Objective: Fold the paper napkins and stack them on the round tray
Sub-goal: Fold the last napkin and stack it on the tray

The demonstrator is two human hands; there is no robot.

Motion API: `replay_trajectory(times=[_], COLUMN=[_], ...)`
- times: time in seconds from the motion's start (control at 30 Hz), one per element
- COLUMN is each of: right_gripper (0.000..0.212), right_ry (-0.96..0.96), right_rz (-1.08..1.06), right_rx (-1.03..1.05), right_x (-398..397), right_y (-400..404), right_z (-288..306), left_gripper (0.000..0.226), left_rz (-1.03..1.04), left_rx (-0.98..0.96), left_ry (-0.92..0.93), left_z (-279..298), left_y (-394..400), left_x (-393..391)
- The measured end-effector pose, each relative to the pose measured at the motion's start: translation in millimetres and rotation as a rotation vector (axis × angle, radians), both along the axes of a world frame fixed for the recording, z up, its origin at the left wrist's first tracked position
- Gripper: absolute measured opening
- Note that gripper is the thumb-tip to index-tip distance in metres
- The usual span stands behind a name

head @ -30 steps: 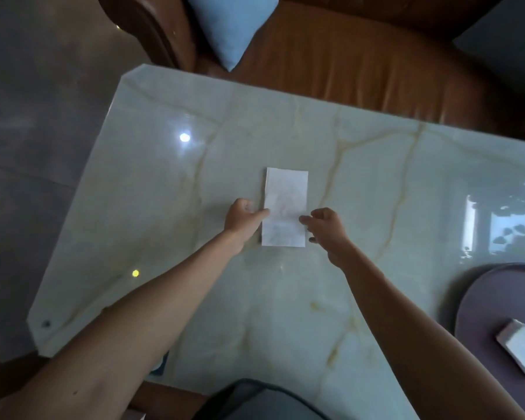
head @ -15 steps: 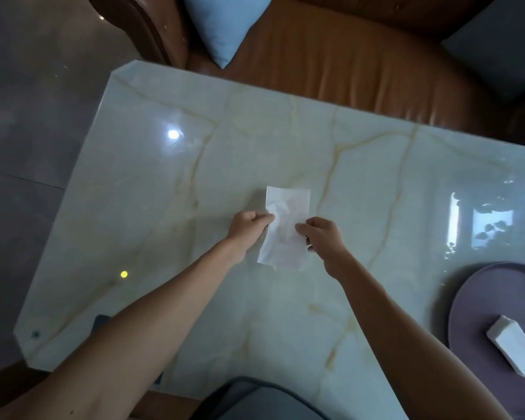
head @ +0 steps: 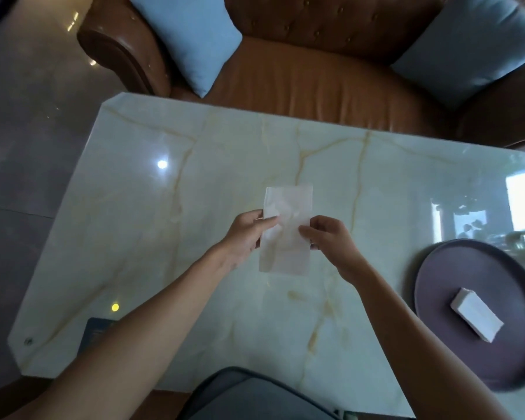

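— Napkin (head: 285, 230) first: where is it?

— Over the middle of the pale marble desk (head: 164, 225), a long white rectangle held upright-ish between both hands. Whether its lower edge touches the desk, I cannot tell.

— And the hands?

— The left hand (head: 244, 236) pinches the napkin's left edge about halfway along, thumb on top. The right hand (head: 328, 237) pinches the right edge at the same height, fingers closed on the paper. Both bare forearms reach in from the near side.

— What about the tray?

— The round tray (head: 437, 286), dark with a raised rim, sits at the desk's right end, well apart from the hands. One folded napkin (head: 476, 318), a small white block, lies on it at an angle.

— Anything else around?

— A brown leather sofa (head: 315, 80) stands beyond the desk's far edge, with a blue cushion (head: 188, 40) at the left and another cushion (head: 473, 47) at the right. A dark flat item (head: 96, 331) shows near the desk's near-left edge; it is too dim to identify.
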State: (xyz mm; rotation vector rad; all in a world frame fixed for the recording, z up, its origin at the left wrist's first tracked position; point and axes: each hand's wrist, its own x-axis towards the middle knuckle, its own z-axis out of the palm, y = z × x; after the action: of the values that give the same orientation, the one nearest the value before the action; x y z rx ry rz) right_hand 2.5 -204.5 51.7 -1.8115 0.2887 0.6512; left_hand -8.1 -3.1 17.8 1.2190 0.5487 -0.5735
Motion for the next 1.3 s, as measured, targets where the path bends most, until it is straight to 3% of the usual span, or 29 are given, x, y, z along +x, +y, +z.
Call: replay_trajectory(times=[0.1,0.2,0.37,0.67,0.9,1.3], right_gripper=[0.025,0.035,0.013,0.027,0.017,0.024], right_ry=[0.015,0.060,0.036,-0.043,-0.068,0.021], right_rz=[-0.081,-0.180,-0.181,-0.183,-0.153,-0.160], right_rx=[0.072,0.166,0.235,0.286,0.345,0.536], right_x=[-13.2,-23.2,-32.5,-38.2,-36.5,-32.5], right_y=[-16.4,-30.6,-48.9,-71.6,-84.5,-99.8], right_z=[9.1,15.0,27.1,46.7,51.6,60.3], left_gripper=[0.016,0.019,0.020,0.020,0.023,0.023], left_rz=[-0.049,-0.089,-0.089,-0.113,-0.183,-0.114], left_rx=[0.031,-0.024,-0.074,0.040,0.101,-0.013], left_ry=[-0.071,-0.107,-0.090,-0.183,-0.302,-0.245], left_z=[10.0,23.4,40.4,63.8,80.5,88.2], left_y=[-12.8,-23.7,-36.1,-59.7,-72.7,-79.8], left_x=[-9.7,-19.2,-25.9,-26.9,-31.2,-32.7])
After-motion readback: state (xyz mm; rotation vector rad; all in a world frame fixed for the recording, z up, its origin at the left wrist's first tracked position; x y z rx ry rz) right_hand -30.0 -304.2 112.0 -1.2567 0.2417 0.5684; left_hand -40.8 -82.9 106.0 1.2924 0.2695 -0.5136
